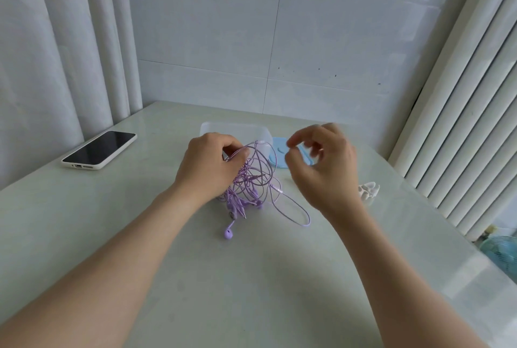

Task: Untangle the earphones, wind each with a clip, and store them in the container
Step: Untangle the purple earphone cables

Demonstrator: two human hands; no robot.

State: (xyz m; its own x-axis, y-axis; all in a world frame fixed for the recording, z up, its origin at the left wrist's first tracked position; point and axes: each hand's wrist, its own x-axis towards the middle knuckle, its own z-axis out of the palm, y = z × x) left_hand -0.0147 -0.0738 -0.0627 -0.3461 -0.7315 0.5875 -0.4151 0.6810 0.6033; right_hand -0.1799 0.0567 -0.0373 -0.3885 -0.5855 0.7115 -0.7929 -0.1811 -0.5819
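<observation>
A tangle of purple earphones (253, 182) hangs above the table's middle, with one earbud (228, 233) and a long cord loop (293, 207) lying on the surface. My left hand (209, 168) grips the top of the tangle and holds it up. To the right, my right hand (321, 163) hovers blurred with its fingers curled and holds nothing that I can see. Behind the tangle stands a clear plastic container (235, 130). A light blue lid (279, 156) lies beside it. White clips (368, 190) sit to the right of my right hand.
A phone (99, 149) in a white case lies face up at the table's left. White curtains hang at the left, and ribbed white blinds (461, 123) run down the right side. The table's right edge drops off near a teal fan (500, 252).
</observation>
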